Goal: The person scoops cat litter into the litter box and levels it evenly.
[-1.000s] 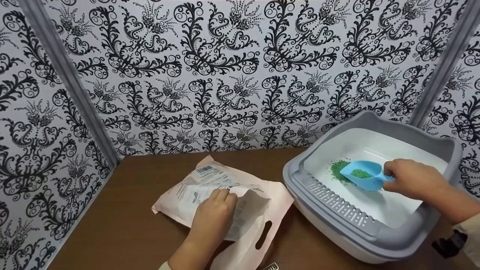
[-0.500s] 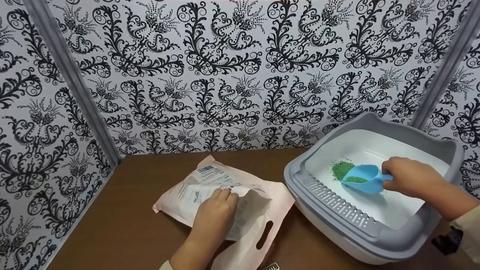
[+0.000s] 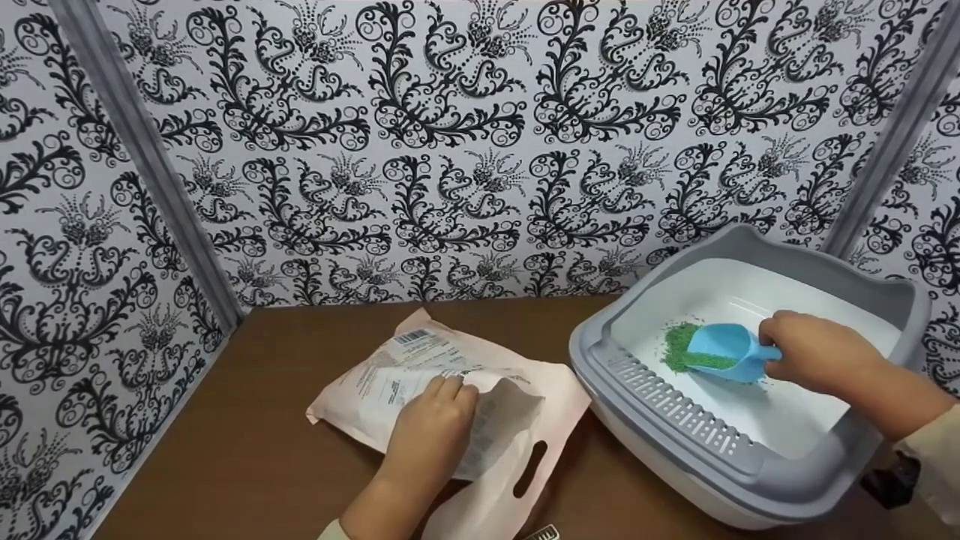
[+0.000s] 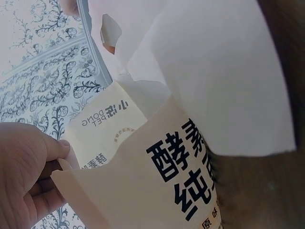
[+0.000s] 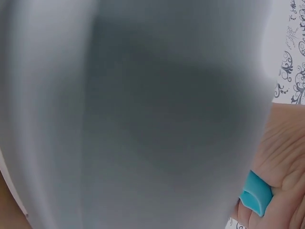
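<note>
My right hand [image 3: 821, 356] grips the handle of a light blue scoop [image 3: 724, 337] low inside a grey-and-white litter box [image 3: 600, 375]. The scoop tilts toward me, and green granules [image 3: 679, 341] lie along its lower edge and in a pile on the box floor beside it. In the right wrist view a blurred grey wall covers most of the frame; the handle end [image 5: 257, 193] pokes out of my palm. With its fingers, my left hand [image 3: 431, 431] pinches the mouth edge of a pale pink printed bag [image 3: 551, 382], which lies on its side. The left wrist view shows the bag's opening gaping.
A brown table [image 3: 247, 420] carries the bag and the box. Black-and-white patterned walls [image 3: 450, 165] stand behind and at both sides. A small slotted object [image 3: 544, 533] is partly visible at the bottom edge.
The scoop has tipped over toward me, and its granules have shifted to the lower edge and spilled onto the pile, which looks larger. My left hand and the bag stay in place.
</note>
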The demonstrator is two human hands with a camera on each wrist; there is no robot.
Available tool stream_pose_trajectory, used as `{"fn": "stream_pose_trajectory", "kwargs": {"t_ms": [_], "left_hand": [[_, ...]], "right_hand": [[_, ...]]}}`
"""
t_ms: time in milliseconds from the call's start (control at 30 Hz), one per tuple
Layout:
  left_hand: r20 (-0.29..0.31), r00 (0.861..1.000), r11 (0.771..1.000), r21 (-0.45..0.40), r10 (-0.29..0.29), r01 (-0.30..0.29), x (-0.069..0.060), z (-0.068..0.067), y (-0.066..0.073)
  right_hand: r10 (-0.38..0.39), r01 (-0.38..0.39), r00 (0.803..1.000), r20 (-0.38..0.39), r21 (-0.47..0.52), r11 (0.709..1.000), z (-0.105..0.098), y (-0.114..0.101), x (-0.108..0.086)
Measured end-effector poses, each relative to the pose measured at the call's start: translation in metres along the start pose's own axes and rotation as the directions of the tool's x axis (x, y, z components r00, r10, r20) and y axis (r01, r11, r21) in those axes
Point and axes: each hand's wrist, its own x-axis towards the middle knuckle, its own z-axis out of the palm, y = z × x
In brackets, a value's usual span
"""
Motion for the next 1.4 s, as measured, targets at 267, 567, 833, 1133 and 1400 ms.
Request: {"fn": "stream_pose_trajectory", "kwargs": {"t_ms": [267,567,833,1133,1400], "left_hand": [[-0.015,1.0,1.0,0.0,0.01,-0.01,0.0,0.003,-0.001],[-0.026,1.0,1.0,0.003,0.012,-0.012,-0.001,0.004,0.0],[0.018,1.0,1.0,0.006,-0.01,0.01,-0.001,0.001,0.001],[0.009,1.0,1.0,0.0,-0.006,0.006,-0.001,0.003,0.0],[-0.009,1.0,1.0,-0.012,0.0,-0.001,-0.001,0.003,0.001]], "right_hand": [[-0.001,0.001,1.0,-0.001,-0.03,1.0,-0.001,0.0,0.0],[-0.004,0.003,1.0,-0.018,-0.038,0.999,-0.002,-0.002,-0.003],[-0.02,0.019,0.999,-0.046,-0.021,1.0,0.001,-0.001,-0.004],[0.01,-0.01,0.997,-0.072,-0.001,1.0,0.003,-0.002,-0.003],[0.106,-0.093,0.991,-0.088,0.14,0.986,0.01,-0.007,-0.013]]}}
